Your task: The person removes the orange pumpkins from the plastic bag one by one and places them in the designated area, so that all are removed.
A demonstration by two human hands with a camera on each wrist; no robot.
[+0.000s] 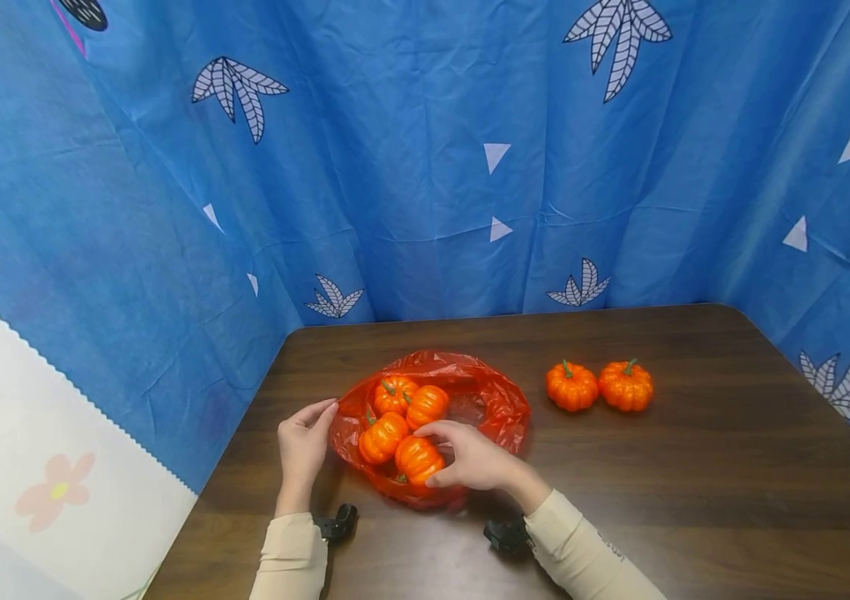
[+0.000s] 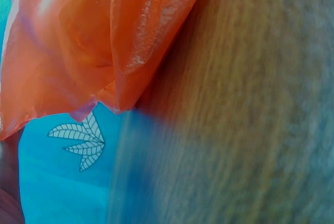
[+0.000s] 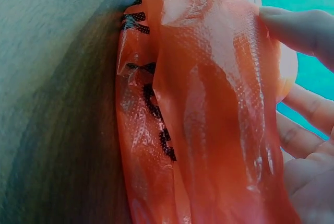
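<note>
Big stuff first: blue curtain point(image 1: 425, 183) with leaf prints hangs round the far edge and both sides. Dark wood-grain tabletop point(image 1: 702, 483) in front of it. On that, left of centre from where I stand, a red plastic bag point(image 1: 509, 421), mouth gaping upward, walls crumpled. Thin film, so likely near weightless, limp, slippery and easy to tear; best held by the rim, with a thumb and finger on either side.

Hands next. Left hand point(image 1: 302, 442) pinches the bag's rim at its left side. Right hand point(image 1: 473, 454) reaches over the near right rim, thumb and fingers curled round a mini pumpkin point(image 1: 416, 460) in the near part of the bag mouth.

Three more mini pumpkins sit in the bag: one just left of the held one point(image 1: 382, 438), two behind point(image 1: 396, 394) point(image 1: 427, 406). Another pair point(image 1: 572, 387) point(image 1: 626, 387) stands on the tabletop right of the bag, side by side. All glossy orange, ribbed; probably light, firm, a bit slick. Grip round the widest ribs, not by the green stem point(image 1: 567, 367), which looks thin and could snap. Real or artificial: can't tell.
</note>
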